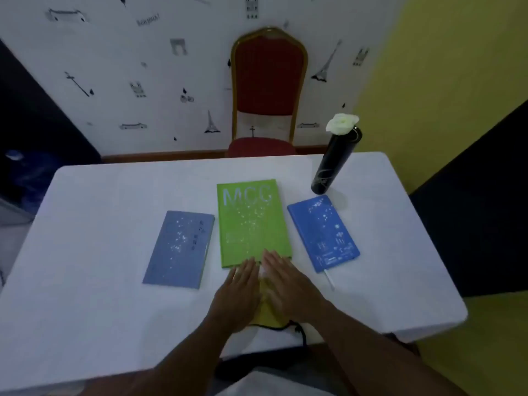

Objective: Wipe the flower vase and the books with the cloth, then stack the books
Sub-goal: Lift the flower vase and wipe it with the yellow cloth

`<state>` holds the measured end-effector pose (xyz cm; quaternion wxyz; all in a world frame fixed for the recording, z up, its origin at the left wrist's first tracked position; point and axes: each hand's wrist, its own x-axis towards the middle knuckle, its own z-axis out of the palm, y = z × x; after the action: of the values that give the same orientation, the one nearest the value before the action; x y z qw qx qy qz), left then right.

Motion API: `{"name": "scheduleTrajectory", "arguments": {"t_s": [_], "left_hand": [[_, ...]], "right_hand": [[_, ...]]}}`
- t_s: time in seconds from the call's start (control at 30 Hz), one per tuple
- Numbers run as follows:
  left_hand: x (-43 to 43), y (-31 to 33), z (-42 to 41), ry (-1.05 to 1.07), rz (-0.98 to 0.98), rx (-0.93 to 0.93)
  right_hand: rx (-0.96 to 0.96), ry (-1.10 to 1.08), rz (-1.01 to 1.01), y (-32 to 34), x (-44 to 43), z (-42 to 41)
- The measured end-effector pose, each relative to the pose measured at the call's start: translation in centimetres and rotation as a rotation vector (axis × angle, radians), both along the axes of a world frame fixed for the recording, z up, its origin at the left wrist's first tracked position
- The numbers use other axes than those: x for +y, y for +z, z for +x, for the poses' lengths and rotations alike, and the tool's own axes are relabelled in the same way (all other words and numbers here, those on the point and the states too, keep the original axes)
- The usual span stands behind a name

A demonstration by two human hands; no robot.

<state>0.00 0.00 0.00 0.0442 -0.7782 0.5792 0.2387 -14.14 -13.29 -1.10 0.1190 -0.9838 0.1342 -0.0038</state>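
Centrally, in the head view, a white table (100, 195) is seen with three books laid flat in a row. A grey-blue book (178, 250) is placed at the left, a larger green book (251, 221) marked "MCC" in the middle, and a bright blue book (323, 232) at the right; all are apart from one another. A black vase (333, 164) holding a white flower (342, 123) is stood upright near the far right corner, just behind the bright blue book. A yellow cloth (267, 310) is spread at the near edge, below the green book. The left hand (238, 295) and right hand (288, 287) are laid flat on the cloth, fingers extended, nothing gripped; the fingertips (270, 254) of the right hand reach the near edge of the green book. A red chair (268, 81) is noted behind the table.
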Motion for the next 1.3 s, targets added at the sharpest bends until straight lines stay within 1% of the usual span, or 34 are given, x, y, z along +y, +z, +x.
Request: {"name": "scheduleTrajectory", "arguments": {"t_s": [0.03,0.07,0.1,0.23,0.33,0.37,0.43,0.5,0.57,0.67,0.77,0.87,0.97,1.07,1.13,1.23,1.3], "left_hand": [[0.6,-0.4,-0.2,-0.039,-0.044,-0.045],[1.2,-0.5,-0.1,-0.042,-0.056,-0.046],[2.0,-1.2,-0.1,-0.065,-0.079,-0.087],[3.7,-2.7,0.4,-0.144,-0.052,-0.076],[3.6,-2.3,1.3,-0.229,-0.016,-0.131],[3.4,-2.4,1.4,-0.256,-0.050,-0.171],[2.8,-2.9,1.6,-0.324,-0.158,-0.238],[2.1,-2.8,1.8,-0.367,-0.210,-0.248],[1.3,-2.3,2.1,-0.355,-0.187,-0.169],[0.1,-0.8,2.7,-0.254,-0.157,-0.063],[-0.7,0.1,3.2,-0.198,0.022,0.114],[-1.8,1.2,4.0,-0.217,0.038,0.115],[-3.0,2.4,5.4,-0.204,-0.018,0.114],[-5.1,3.6,6.6,-0.119,-0.134,0.113],[-7.3,4.4,7.0,-0.074,-0.199,0.118],[-11.7,5.2,6.9,0.000,-0.248,0.122],[-14.7,5.6,6.4,0.032,-0.278,0.141]], "right_hand": [[0.049,0.032,-0.019,-0.6,0.4,-0.6],[0.090,0.061,0.014,-1.0,0.6,-1.0],[0.146,0.078,0.031,-1.4,0.9,-1.7],[0.308,0.137,0.050,-2.7,0.6,-2.7],[0.374,0.152,0.031,-3.1,0.2,-2.6],[0.376,0.150,0.015,-3.1,0.2,-2.5],[0.344,0.150,-0.013,-3.2,0.2,-2.3],[0.313,0.152,-0.021,-3.3,0.0,-2.3],[0.271,0.118,0.059,-3.2,-0.1,-2.2],[0.149,-0.008,0.234,-2.4,0.3,-1.3],[0.105,-0.168,0.352,-1.9,1.2,0.5],[0.081,-0.212,0.428,-1.6,1.1,1.3],[0.061,-0.228,0.484,-0.9,-0.7,0.7],[0.017,-0.288,0.560,0.7,-3.9,-0.2],[-0.066,-0.361,0.574,2.2,-6.1,-0.6],[-0.221,-0.509,0.553,4.2,-9.5,-0.9],[-0.279,-0.553,0.560,5.2,-11.8,-1.1]]}}
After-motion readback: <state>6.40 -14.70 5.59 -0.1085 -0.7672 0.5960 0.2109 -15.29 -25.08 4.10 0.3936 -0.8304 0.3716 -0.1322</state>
